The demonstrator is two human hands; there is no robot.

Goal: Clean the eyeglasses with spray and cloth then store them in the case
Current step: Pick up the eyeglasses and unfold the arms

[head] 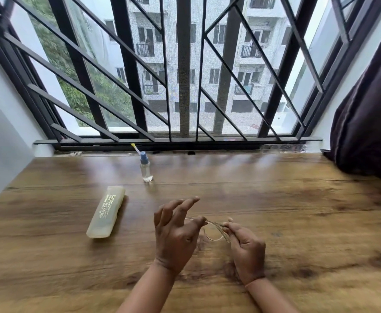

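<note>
Eyeglasses (214,231): thin clear frame, rounded lenses, held over the glossy wood-grain table (297,211) between both hands. Left hand (176,233) pinches one end of the frame with thumb and forefinger, its other fingers (185,205) spread and lifted. Right hand (246,247) has curled fingers pinching the opposite end. Case (106,212): pale, translucent, oblong, rounded corners, printed lid, closed, flat on the table left of the eyeglasses. Spray bottle (146,168): small clear cylinder with blue top, upright beyond the eyeglasses, slightly left.
</note>
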